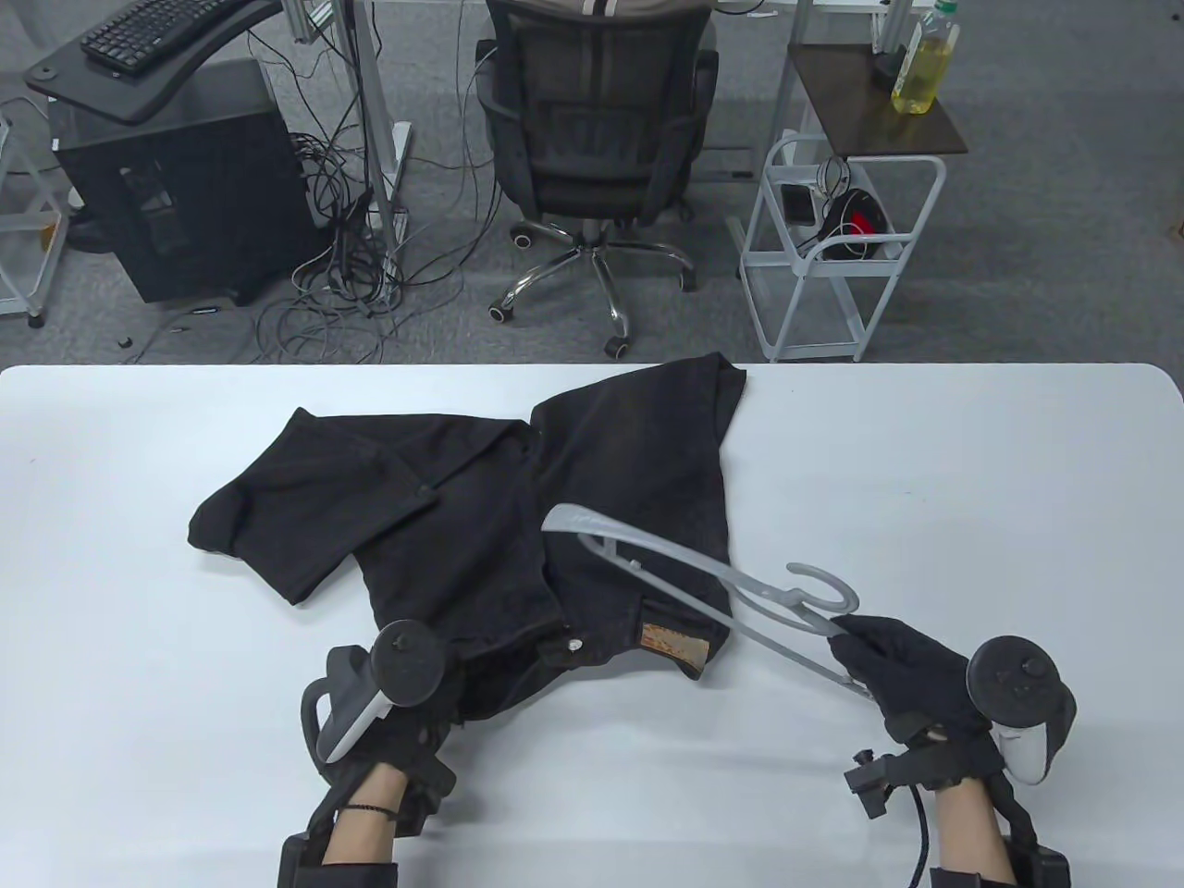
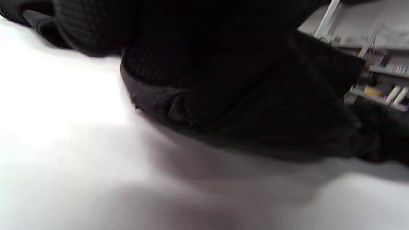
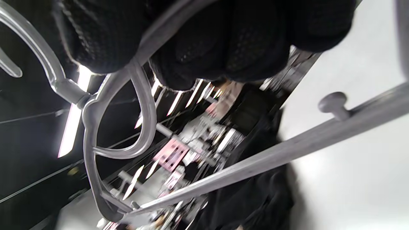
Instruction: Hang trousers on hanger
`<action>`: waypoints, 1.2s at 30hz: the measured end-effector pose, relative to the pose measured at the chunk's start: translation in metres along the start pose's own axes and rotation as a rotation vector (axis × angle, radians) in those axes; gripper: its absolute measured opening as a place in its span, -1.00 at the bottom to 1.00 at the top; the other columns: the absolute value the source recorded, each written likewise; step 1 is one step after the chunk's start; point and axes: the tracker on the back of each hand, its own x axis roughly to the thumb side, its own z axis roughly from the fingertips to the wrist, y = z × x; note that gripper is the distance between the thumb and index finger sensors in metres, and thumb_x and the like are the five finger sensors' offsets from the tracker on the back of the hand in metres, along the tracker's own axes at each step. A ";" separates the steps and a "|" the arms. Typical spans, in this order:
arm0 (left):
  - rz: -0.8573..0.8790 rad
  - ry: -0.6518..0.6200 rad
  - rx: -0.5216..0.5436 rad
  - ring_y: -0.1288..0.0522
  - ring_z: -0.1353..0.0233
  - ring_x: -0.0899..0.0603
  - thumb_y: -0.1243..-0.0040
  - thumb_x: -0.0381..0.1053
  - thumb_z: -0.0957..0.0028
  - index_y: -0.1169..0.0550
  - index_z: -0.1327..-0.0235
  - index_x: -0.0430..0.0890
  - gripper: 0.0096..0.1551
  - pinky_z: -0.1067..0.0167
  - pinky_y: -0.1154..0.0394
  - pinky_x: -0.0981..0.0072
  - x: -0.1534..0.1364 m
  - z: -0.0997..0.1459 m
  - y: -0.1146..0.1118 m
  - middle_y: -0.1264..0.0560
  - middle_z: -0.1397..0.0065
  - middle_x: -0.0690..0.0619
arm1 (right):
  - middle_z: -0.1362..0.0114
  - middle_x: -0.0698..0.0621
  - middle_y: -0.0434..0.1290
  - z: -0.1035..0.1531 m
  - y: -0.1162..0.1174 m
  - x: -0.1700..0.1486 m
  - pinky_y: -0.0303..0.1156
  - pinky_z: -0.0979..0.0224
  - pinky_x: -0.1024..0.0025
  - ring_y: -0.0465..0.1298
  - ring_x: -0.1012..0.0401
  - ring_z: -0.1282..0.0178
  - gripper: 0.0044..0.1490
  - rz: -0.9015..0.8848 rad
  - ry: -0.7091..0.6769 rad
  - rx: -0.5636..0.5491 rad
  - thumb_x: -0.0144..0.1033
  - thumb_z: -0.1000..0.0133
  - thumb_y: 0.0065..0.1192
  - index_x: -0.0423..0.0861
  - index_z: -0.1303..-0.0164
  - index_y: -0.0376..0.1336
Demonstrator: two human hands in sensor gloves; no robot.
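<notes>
Black trousers (image 1: 518,499) lie crumpled on the white table (image 1: 139,601), waistband with a brown patch toward me. My left hand (image 1: 435,703) grips the waistband edge at the near left; the left wrist view shows gloved fingers (image 2: 96,28) on dark cloth (image 2: 271,111). My right hand (image 1: 888,661) holds a grey plastic hanger (image 1: 684,573) by one end of its shoulder, near the hook. The hanger is raised and slants over the trousers' right side. In the right wrist view my fingers (image 3: 207,41) wrap the hanger (image 3: 121,111).
Beyond the table's far edge stand an office chair (image 1: 597,139), a white wire cart (image 1: 832,250) and a side table with an oil bottle (image 1: 925,60). A computer tower and cables are on the floor at far left. Bare table lies left and right of the trousers.
</notes>
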 end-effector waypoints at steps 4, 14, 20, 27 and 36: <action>0.031 -0.019 0.122 -0.69 0.12 -0.15 -0.24 0.05 -0.09 -0.61 -0.17 -0.15 -0.53 0.18 -0.62 0.01 0.000 0.006 0.010 -0.69 -0.02 -0.01 | 0.17 0.06 0.68 -0.001 0.016 0.010 0.53 -0.11 0.13 0.64 0.09 0.12 -0.40 0.044 -0.064 0.111 0.20 0.19 0.40 0.06 0.10 0.58; 0.027 -0.186 0.311 -0.69 0.15 -0.12 -0.26 0.08 -0.07 -0.62 -0.14 -0.14 -0.53 0.20 -0.64 0.06 0.025 0.023 0.027 -0.70 0.00 0.02 | 0.06 0.07 0.65 0.014 0.062 0.057 0.49 -0.22 0.13 0.61 0.10 0.00 -0.44 0.436 -0.291 0.097 0.09 0.13 0.39 0.08 0.00 0.54; 0.006 -0.310 0.306 -0.69 0.13 -0.10 -0.26 0.09 -0.07 -0.61 -0.15 -0.11 -0.53 0.17 -0.64 0.09 0.047 0.032 0.026 -0.69 -0.02 0.06 | -0.04 0.07 0.62 0.031 0.101 0.081 0.47 -0.28 0.14 0.59 0.10 -0.08 -0.44 0.630 -0.474 0.113 0.02 0.10 0.36 0.10 -0.10 0.49; 0.077 -0.472 0.179 -0.69 0.13 -0.09 -0.27 0.10 -0.07 -0.62 -0.14 -0.11 -0.52 0.17 -0.65 0.11 0.075 0.042 0.019 -0.70 -0.01 0.06 | -0.09 0.07 0.59 0.036 0.119 0.084 0.46 -0.31 0.13 0.57 0.10 -0.12 -0.43 0.710 -0.502 0.132 -0.01 0.07 0.34 0.10 -0.15 0.46; 0.212 -0.685 -0.035 -0.68 0.14 -0.10 -0.26 0.09 -0.08 -0.61 -0.13 -0.17 -0.52 0.16 -0.63 0.10 0.107 0.058 0.013 -0.69 0.00 0.02 | -0.12 0.08 0.57 0.038 0.136 0.084 0.45 -0.33 0.12 0.56 0.09 -0.15 -0.42 0.733 -0.519 0.167 -0.03 0.06 0.31 0.10 -0.19 0.43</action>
